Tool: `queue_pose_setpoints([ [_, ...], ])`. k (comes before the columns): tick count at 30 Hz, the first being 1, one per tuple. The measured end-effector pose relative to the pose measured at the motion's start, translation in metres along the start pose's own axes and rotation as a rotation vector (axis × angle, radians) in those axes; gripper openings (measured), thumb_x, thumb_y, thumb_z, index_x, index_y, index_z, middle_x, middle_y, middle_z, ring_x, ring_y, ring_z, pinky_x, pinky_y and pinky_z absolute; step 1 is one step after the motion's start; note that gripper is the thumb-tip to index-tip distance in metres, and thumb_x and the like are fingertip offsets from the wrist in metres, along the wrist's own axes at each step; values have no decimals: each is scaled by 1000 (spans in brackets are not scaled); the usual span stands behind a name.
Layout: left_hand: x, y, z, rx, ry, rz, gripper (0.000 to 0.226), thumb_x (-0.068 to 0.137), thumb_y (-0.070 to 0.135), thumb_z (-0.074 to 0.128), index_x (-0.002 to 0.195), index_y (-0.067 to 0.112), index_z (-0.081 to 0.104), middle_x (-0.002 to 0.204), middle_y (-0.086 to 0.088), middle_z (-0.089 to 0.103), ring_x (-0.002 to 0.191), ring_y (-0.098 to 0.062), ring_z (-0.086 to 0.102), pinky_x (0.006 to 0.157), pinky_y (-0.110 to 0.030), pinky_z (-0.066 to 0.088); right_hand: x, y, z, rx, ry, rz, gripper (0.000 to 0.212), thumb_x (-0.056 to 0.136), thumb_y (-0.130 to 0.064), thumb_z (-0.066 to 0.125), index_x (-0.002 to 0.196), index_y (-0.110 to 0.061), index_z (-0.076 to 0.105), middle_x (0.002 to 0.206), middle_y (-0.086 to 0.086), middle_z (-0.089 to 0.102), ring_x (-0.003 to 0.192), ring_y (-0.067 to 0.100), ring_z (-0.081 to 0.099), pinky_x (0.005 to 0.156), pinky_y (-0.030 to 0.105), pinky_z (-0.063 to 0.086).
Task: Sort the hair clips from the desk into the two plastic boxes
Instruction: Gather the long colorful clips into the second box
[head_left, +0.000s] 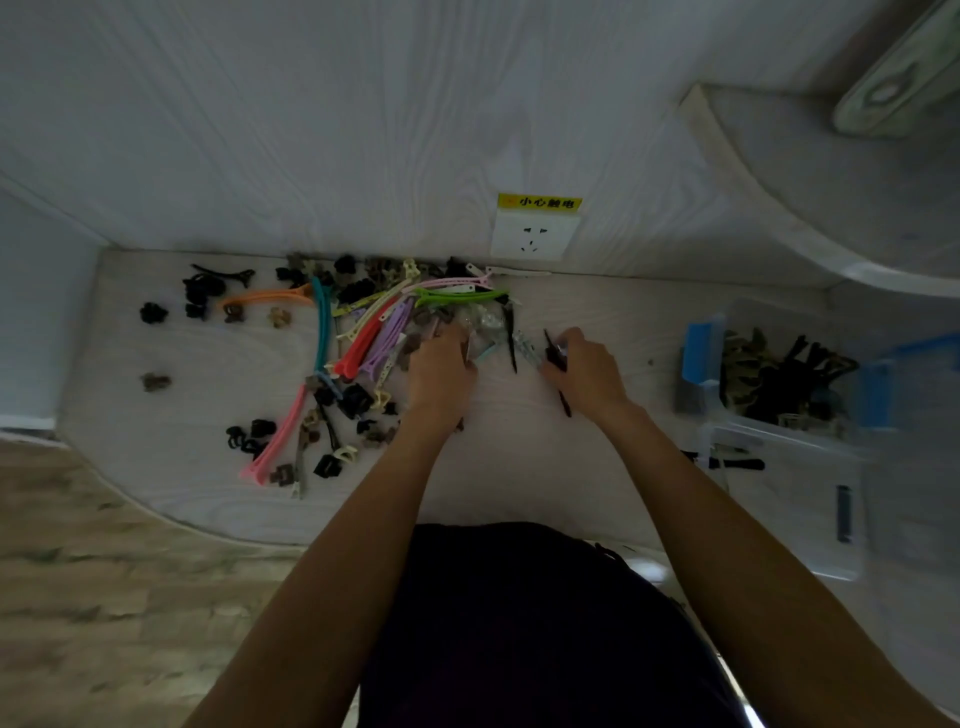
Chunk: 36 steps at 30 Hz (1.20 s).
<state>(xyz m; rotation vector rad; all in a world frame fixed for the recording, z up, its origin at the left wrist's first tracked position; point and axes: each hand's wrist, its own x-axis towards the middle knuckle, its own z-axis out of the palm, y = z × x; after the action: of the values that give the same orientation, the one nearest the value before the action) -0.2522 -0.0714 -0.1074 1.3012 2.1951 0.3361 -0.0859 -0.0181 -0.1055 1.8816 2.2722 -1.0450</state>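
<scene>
A heap of hair clips (363, 332) covers the left and middle of the white desk (519, 467): long coloured ones in teal, orange, red, purple, pink and green, plus several small black and brown claw clips. My left hand (439, 371) rests on the right edge of the heap, fingers curled over small clips; what it grips is hidden. My right hand (584, 371) is closed around a thin black clip (553, 358). At the right stand two clear plastic boxes: the far box (737, 415) holds dark and camouflage clips, the near box (810, 551) holds a few black ones.
A wall socket (535, 236) with a yellow warning label sits behind the heap. Blue latches (701, 348) flank the far box. The desk's curved front edge borders a wood-look floor (104, 597) at lower left. A white curved shelf (831, 182) runs at upper right.
</scene>
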Motion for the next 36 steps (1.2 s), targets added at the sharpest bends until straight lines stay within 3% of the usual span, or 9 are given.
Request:
queue_pose_setpoints([
  [2, -3, -3, -1, 18, -60, 19, 20, 84, 12, 57, 102, 4, 55, 97, -19, 65, 91, -35, 62, 73, -38, 50, 1, -5, -2, 88, 6, 39, 39, 94, -25, 51, 125, -2, 43, 120, 19, 59, 102, 32, 58, 75, 30, 42],
  [5, -10, -10, -6, 49, -124, 73, 7, 83, 11, 56, 84, 5, 52, 89, -18, 64, 86, -34, 61, 68, -35, 45, 6, -17, 3, 138, -4, 39, 36, 96, -25, 45, 125, -4, 41, 119, 18, 59, 94, 28, 58, 68, 25, 36],
  [11, -18, -20, -17, 151, -226, 165, 26, 91, 8, 44, 114, 2, 54, 116, -19, 57, 102, -34, 56, 81, -38, 43, 16, -32, 15, 37, 10, 50, 47, 86, -33, 62, 117, -3, 44, 117, 17, 57, 103, 32, 56, 73, 32, 38],
  [14, -20, -27, -23, 137, -307, 202, 29, 95, 8, 37, 119, 4, 51, 119, -21, 52, 103, -35, 53, 84, -40, 42, 20, -31, 14, -39, 9, 69, 43, 88, -31, 59, 116, -1, 46, 118, 20, 55, 103, 33, 56, 76, 33, 42],
  [17, -26, -28, -35, 55, -224, 247, 27, 95, 9, 37, 118, 5, 51, 115, -17, 55, 101, -32, 53, 83, -39, 43, 20, -29, 11, -116, 0, 58, 41, 86, -30, 59, 113, 0, 49, 118, 20, 52, 103, 33, 54, 78, 33, 41],
  [20, -23, -27, -50, -24, -53, 262, 25, 97, 13, 39, 118, 8, 51, 97, -10, 59, 83, -25, 55, 67, -32, 39, 17, -26, 10, -160, 10, 39, 41, 84, -31, 60, 111, -2, 50, 115, 17, 54, 100, 32, 55, 77, 34, 42],
  [23, 1, -24, -57, -82, 80, 245, 18, 97, 17, 39, 104, 6, 51, 87, -10, 56, 81, -32, 56, 65, -30, 32, 16, -26, 5, -102, 42, 32, 39, 84, -29, 60, 112, -5, 49, 110, 15, 62, 95, 31, 59, 71, 30, 39],
  [29, 69, -19, -58, 193, -33, 246, 59, 83, 38, 62, 132, 12, 41, 126, -14, 57, 113, -33, 56, 92, -41, 45, 25, -33, 2, -66, 75, -32, 38, 86, -34, 60, 112, -8, 49, 108, 15, 66, 93, 30, 62, 76, 36, 48],
  [36, 94, -25, -53, 350, -122, 273, 67, 79, 45, 67, 136, 20, 44, 139, -9, 50, 126, -29, 47, 103, -40, 38, 26, -36, 10, -144, 32, -18, 40, 84, -35, 61, 116, -11, 55, 114, 12, 64, 102, 29, 60, 79, 32, 44],
])
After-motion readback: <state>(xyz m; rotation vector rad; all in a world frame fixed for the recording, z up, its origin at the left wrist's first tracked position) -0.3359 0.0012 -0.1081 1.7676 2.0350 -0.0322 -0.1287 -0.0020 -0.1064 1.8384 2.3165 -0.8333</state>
